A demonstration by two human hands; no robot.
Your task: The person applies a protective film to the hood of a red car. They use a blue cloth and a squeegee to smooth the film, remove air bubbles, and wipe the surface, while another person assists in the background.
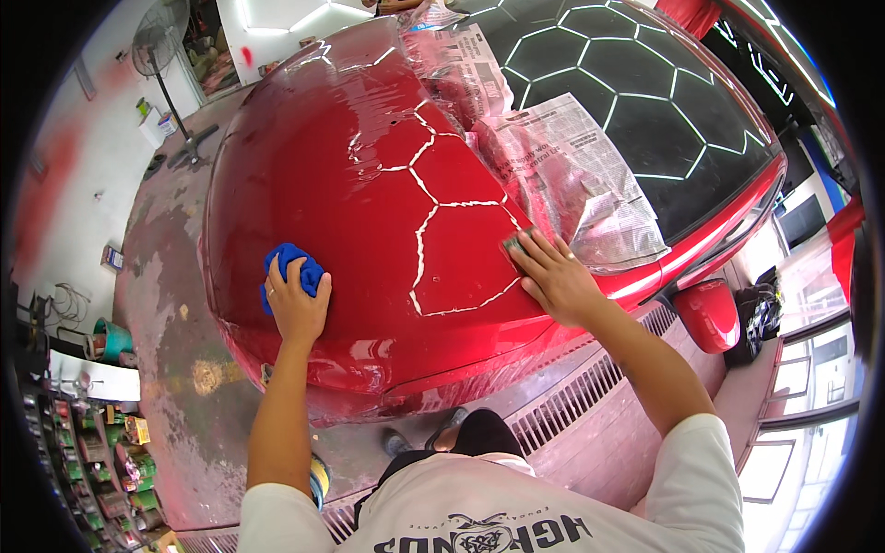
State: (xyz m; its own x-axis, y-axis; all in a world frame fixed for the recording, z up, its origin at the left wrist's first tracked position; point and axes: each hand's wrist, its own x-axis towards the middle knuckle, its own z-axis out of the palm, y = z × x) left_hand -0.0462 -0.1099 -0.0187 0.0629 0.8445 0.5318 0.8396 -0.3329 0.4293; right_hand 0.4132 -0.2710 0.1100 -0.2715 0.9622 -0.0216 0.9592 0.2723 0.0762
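A glossy red car hood [359, 249] lies in front of me, with ceiling lights mirrored in it as white outlines. My left hand [298, 300] is closed over a crumpled blue cloth [293, 253] and rests it on the hood's left part. On the right side of the hood, my right hand [556, 279] presses flat, its fingertips over a small grey-green pad [513, 245]. Most of that pad is hidden under the fingers, so its exact kind cannot be made out.
Newspaper and plastic sheeting [576, 175] cover the hood's rear edge by the dark windshield [636, 83]. A red side mirror [708, 316] juts out at right. A pedestal fan [166, 78] stands far left; shelves of cans [101, 461] line the near left. A floor grate [572, 392] runs beside the car.
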